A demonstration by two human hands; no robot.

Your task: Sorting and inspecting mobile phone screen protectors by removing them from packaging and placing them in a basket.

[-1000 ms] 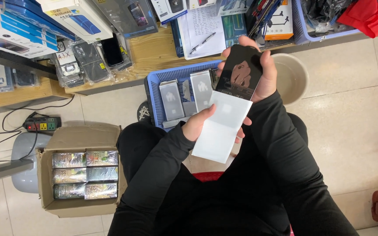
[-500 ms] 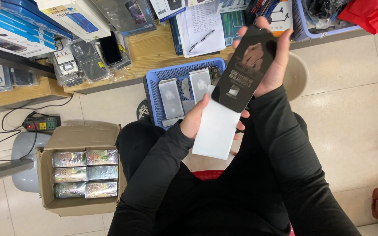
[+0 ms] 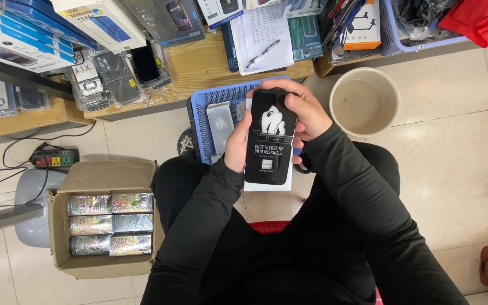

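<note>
A flat black package (image 3: 270,144) with a white picture and white print is held upright over my lap. My left hand (image 3: 236,141) grips its left edge. My right hand (image 3: 303,110) wraps over its top right corner. A white inner sleeve (image 3: 268,185) shows only as a thin strip under the black package's lower edge. Both arms wear black sleeves. Just behind my hands stands a blue plastic basket (image 3: 199,110) with several silver-grey flat packs (image 3: 220,124) standing in it.
A cardboard box (image 3: 63,254) of shiny wrapped packs sits on the floor at my left. A beige round bucket (image 3: 365,101) stands at the right. A power strip (image 3: 55,159) with cables lies left. The wooden shelf (image 3: 199,62) ahead carries boxes, phone cases, papers and a pen.
The black package has slid down over the white sleeve, which stuck out far below it before. Both hands have drawn closer together and lower, toward my lap.
</note>
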